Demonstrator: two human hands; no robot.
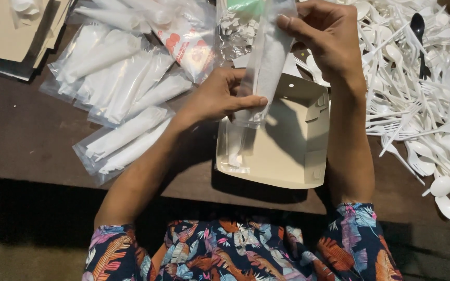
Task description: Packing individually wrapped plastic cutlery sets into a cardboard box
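Both hands, left hand (217, 96) and right hand (324, 39), are pinching a crinkly clear packet (264, 65) over a smooth cardboard box (292, 151).

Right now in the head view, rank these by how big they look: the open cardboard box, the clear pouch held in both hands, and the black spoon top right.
1. cardboard box
2. clear pouch, long and narrow; it is raised nearer the camera, so it may look oversized
3. black spoon, clearly smallest

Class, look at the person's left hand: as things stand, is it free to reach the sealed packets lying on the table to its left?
Probably not yet. The left hand is pinching a clear packet together with the right hand. The sealed packets lie uncovered close by, so the path looks free once it lets go.
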